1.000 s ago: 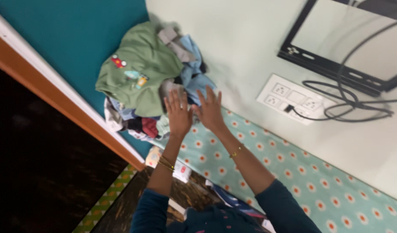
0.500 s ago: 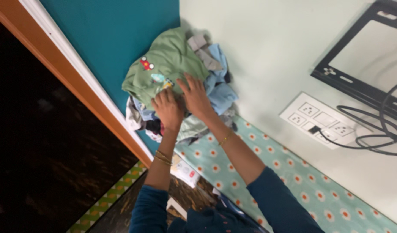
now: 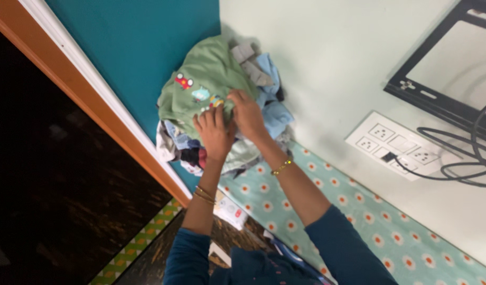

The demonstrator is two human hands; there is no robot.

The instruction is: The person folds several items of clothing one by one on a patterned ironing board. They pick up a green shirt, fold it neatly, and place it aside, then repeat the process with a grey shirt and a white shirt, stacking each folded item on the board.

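Heap of mixed clothes (image 3: 253, 113) lay in wall corner on teal floral-patterned sheet (image 3: 391, 232). Green cloth garment with small vehicle prints (image 3: 201, 87) topped heap. Left hand (image 3: 215, 134) and right hand (image 3: 247, 113) both clutched green garment's edge.

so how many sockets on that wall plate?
3 sockets on the white wall plate: one at its left end, one upper left, one at right. A black plug fills another spot, maybe hiding a fourth.
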